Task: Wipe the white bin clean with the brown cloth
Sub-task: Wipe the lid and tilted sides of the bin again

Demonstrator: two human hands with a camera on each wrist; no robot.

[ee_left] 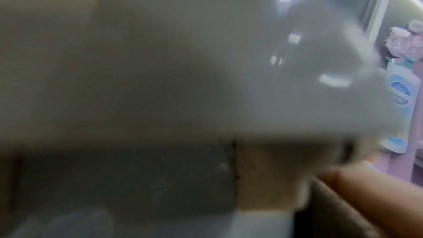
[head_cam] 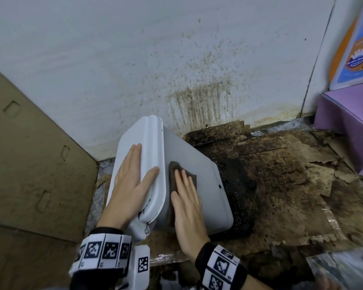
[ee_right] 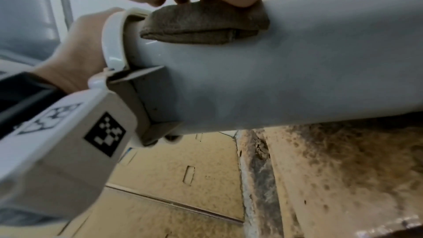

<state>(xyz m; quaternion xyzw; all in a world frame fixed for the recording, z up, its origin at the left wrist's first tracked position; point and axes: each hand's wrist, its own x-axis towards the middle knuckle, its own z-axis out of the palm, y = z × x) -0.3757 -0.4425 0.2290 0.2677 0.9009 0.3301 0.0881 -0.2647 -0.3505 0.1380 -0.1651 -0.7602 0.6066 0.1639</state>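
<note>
The white bin (head_cam: pixel 197 181) lies tipped on its side on the stained cardboard floor covering (head_cam: pixel 281 185), near the spattered wall (head_cam: pixel 134 59). Its long axis runs from its lid (head_cam: pixel 147 155), which faces left toward the cardboard box (head_cam: pixel 29 153), to its base, which points right and toward me over the dark, wet patch.

My left hand (head_cam: pixel 132 181) lies flat on the lid, fingers straight and together, thumb spread out to the lid's rim. My right hand (head_cam: pixel 187 204) presses the brown cloth (head_cam: pixel 173 170) flat against the bin's upturned side wall, just beside the lid, fingers straight and pointing away from me. In the right wrist view the folded cloth (ee_right: pixel 203 23) sits squeezed between my palm and the grey-white wall. The left wrist view is a blur of pale plastic.
</note>
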